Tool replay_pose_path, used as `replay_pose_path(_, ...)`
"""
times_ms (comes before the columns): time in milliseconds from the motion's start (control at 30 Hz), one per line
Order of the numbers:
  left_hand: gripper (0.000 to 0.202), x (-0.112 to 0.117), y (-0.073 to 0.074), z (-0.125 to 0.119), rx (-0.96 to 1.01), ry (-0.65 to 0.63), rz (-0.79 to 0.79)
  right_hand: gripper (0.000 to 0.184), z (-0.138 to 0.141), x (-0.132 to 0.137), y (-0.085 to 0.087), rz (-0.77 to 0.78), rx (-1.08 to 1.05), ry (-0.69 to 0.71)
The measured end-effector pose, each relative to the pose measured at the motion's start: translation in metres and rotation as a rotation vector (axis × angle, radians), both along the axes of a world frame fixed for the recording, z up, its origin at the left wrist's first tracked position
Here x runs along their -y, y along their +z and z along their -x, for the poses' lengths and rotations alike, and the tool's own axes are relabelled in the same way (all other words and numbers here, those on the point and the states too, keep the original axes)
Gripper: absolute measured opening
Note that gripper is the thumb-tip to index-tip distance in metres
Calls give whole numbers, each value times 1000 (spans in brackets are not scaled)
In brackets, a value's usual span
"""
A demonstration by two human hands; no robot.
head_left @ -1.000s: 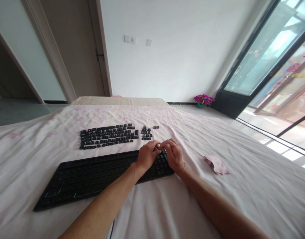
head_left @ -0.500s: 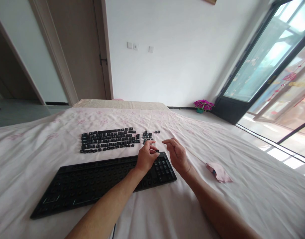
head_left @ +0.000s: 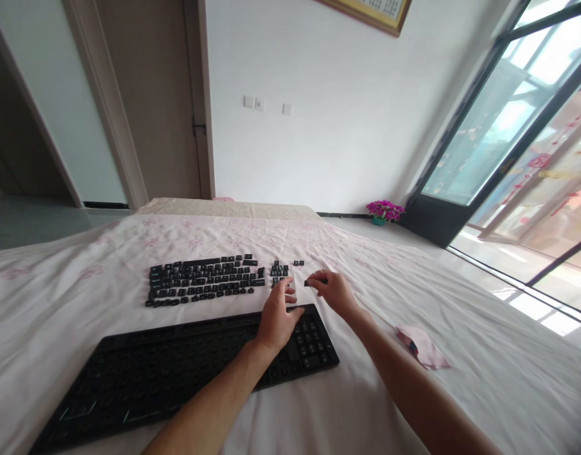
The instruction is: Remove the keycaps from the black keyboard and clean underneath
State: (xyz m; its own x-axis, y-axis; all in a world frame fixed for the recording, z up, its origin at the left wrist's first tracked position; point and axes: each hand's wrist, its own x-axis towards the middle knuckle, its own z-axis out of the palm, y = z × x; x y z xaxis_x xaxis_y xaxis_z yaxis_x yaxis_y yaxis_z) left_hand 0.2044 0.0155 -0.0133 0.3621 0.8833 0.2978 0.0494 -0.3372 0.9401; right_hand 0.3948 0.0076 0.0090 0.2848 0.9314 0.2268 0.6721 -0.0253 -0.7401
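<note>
A black keyboard [head_left: 176, 366] with its keycaps removed lies across a pink-patterned sheet [head_left: 413, 284]. Behind it the loose keycaps [head_left: 202, 281] are laid out in rows, with a small separate group [head_left: 281, 270] to their right. My left hand [head_left: 278, 316] rests on the keyboard's right end, fingers loosely spread and holding nothing I can see. My right hand [head_left: 330, 287] hovers just beyond the keyboard's far right corner, pinching a small black keycap [head_left: 310, 282] between thumb and fingers, close to the small group.
A small pink cloth [head_left: 423, 347] lies on the sheet to the right of my right forearm. A pot of purple flowers [head_left: 385, 210] stands on the floor by the glass door. A wooden door is at the back left.
My hands parted above the keyboard's right end. The right hand moved forward past the keyboard's edge with a keycap. The left hand settled on the keyboard. The view tilted up.
</note>
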Motion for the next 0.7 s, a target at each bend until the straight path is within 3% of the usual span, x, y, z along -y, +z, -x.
replay_pose_path(100, 50, 0, -1, 1, -98, -15, -89, 20, -33, -34, -2, 48, 116, -155)
replay_pose_path(233, 35, 1, -1, 1, -181, -29, -139, 16, -59, -72, -9, 114, 160, -195)
replay_pose_path(333, 35, 0, 0, 0, -202, -28, -139, 17, -66, -91, -15, 147, 188, -209)
replay_pose_path(500, 34, -1, -1, -2, -206, -22, -142, 19, -70, -108, -23, 180, 221, -211)
replay_pose_path(700, 33, -1, -1, -2, -213, -17, -148, 25, -70, -106, -25, 174, 228, -201)
